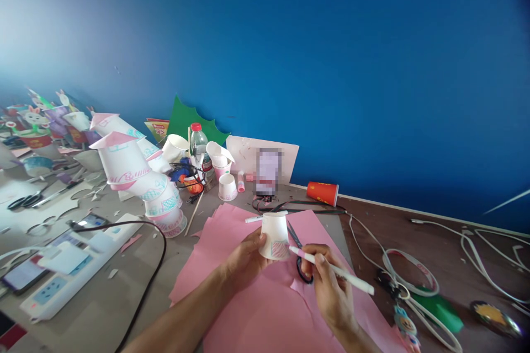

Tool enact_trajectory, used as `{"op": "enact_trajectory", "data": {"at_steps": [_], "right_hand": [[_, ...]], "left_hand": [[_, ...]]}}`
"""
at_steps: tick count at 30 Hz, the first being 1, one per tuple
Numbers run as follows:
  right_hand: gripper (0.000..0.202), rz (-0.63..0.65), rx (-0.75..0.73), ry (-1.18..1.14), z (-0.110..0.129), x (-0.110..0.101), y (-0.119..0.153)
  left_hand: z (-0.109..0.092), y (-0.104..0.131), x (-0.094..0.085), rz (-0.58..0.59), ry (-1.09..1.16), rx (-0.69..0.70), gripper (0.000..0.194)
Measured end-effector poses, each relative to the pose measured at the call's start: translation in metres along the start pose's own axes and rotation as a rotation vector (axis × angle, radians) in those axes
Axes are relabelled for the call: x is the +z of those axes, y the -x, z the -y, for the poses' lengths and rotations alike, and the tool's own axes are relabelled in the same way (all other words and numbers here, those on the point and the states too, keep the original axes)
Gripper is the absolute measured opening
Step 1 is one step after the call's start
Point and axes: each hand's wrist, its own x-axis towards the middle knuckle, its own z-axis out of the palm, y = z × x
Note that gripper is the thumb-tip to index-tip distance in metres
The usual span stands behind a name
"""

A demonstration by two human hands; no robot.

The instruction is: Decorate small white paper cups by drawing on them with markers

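My left hand (247,255) grips a white paper cup (273,227) by its left side, the cup's wide rim facing down. Pink hatching inside a bluish outline marks the cup near that rim. A white marker with a pink collar (348,276) is pinched in my right hand (327,281), its tip close beside the drawn patch; whether it touches is too small to tell. Scissors with dark handles (305,270) lie partly behind my right hand. Beneath both hands are pink paper sheets (248,309). Another white pen (265,217) rests behind the cup.
Stacked decorated cups (159,198) stand at the left, beside a white power strip (74,270) and a black cable. Toward the wall are a bottle (199,146), a small cup (227,187), a phone (268,172) and a red cup (323,193). White cables (409,276) loop at the right.
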Motion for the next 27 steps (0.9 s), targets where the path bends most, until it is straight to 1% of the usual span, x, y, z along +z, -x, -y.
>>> {"op": "enact_trajectory", "data": {"at_steps": [6, 11, 15, 23, 27], "right_hand": [[0.030, 0.002, -0.001, 0.000, 0.0001, 0.0005, 0.0001], [0.030, -0.030, -0.003, -0.025, 0.0044, 0.0036, -0.0019], [0.029, -0.045, -0.006, -0.034, 0.0056, 0.0048, -0.0016], [0.031, 0.007, -0.008, 0.003, 0.0010, 0.0030, 0.0023], [0.030, -0.003, -0.005, 0.005, 0.0000, 0.0027, 0.0017]], "left_hand": [[0.0003, -0.0003, 0.0009, 0.009, -0.011, 0.001, 0.046], [0.0013, 0.0000, -0.0015, -0.014, -0.017, -0.005, 0.044], [0.0014, 0.0007, -0.0019, 0.005, -0.013, 0.001, 0.043], [0.0021, -0.0007, -0.0014, 0.026, -0.010, 0.000, 0.041], [0.0013, -0.0011, -0.0008, 0.023, -0.021, -0.004, 0.043]]}}
